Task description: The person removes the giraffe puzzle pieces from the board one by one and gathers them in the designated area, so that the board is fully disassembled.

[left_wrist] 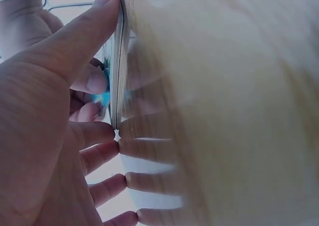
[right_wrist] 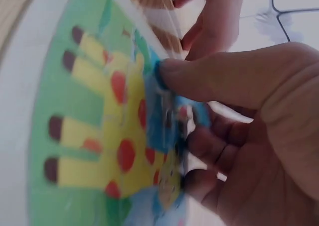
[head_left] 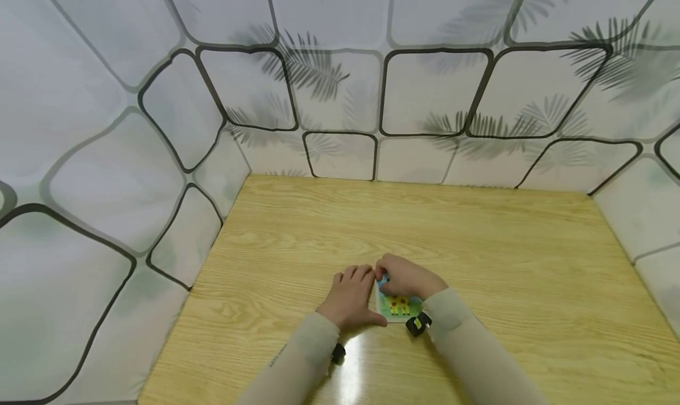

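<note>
A thin giraffe puzzle board (head_left: pixel 386 315) lies flat on the table, its picture a yellow giraffe with red spots on green. My left hand (head_left: pixel 350 299) rests at its left side with fingers spread, fingertips down on the tabletop. The left thumb (left_wrist: pixel 89 29) lies along the board's near edge. Over the board's upper part, my right hand (head_left: pixel 406 276) pinches a small blue puzzle piece (right_wrist: pixel 200 112) between thumb and fingers. That piece (left_wrist: pixel 102 97) also shows beside the board in the left wrist view, mostly covered by the fingers.
The light wood table (head_left: pixel 478 239) stretches out around the board. A patterned curtain (head_left: pixel 340 92) with dark outlines and leaf prints rises behind the table and along both sides. Small black wrist devices sit under each cuff, the right one (head_left: pixel 418 324) close to the board's near edge.
</note>
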### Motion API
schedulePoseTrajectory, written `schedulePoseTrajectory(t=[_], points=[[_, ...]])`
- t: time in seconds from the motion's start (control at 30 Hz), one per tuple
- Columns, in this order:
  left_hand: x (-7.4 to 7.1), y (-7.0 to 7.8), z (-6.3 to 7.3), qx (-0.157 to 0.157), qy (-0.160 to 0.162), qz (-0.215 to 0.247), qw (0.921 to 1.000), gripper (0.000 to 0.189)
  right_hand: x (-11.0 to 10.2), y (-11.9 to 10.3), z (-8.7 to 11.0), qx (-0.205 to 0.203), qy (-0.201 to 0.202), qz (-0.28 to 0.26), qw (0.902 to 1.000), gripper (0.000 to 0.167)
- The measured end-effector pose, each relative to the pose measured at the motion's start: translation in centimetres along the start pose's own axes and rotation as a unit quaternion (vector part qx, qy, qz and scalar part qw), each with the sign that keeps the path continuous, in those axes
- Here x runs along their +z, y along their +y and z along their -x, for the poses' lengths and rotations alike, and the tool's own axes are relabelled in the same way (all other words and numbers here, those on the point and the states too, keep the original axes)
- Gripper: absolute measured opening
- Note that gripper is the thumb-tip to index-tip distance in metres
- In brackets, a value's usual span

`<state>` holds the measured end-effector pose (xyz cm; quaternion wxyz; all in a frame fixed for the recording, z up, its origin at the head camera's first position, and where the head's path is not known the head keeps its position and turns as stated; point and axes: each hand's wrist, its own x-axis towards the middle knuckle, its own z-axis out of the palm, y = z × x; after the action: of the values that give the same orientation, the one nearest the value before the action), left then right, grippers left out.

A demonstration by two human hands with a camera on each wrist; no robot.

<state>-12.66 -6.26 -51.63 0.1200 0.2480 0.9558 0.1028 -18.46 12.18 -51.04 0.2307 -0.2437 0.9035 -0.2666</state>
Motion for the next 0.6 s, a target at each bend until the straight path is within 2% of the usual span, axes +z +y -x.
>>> schedulePoseTrajectory(t=[0.1, 0.17, 0.27, 0.4, 0.53, 0.6], points=[[0.1, -0.1, -0.1, 0.000, -0.001, -0.004, 1.0000, 0.107, 0.0, 0.5, 0.5, -0.020, 0.035, -0.026, 0.9989, 0.016], [0.2, -0.1, -0.1, 0.001, -0.003, -0.006, 1.0000, 0.106, 0.0, 0.9, 0.8, -0.017, 0.050, -0.052, 0.9972, 0.019], [0.2, -0.2, -0.2, 0.003, -0.004, -0.008, 1.0000, 0.106, 0.0, 1.2, 1.1, -0.003, 0.060, -0.085, 0.9946, 0.018], [0.1, -0.2, -0.3, 0.001, -0.004, -0.013, 0.9999, 0.107, 0.0, 1.5, 1.5, 0.015, 0.072, -0.098, 0.9924, 0.012], [0.0, -0.1, -0.3, -0.002, -0.009, -0.007, 0.9999, 0.107, 0.0, 1.8, 2.0, 0.022, 0.077, -0.091, 0.9926, 0.018], [0.1, -0.1, -0.2, -0.003, -0.012, -0.003, 0.9999, 0.107, 0.0, 2.1, 2.3, 0.029, 0.082, -0.110, 0.9901, 0.022]])
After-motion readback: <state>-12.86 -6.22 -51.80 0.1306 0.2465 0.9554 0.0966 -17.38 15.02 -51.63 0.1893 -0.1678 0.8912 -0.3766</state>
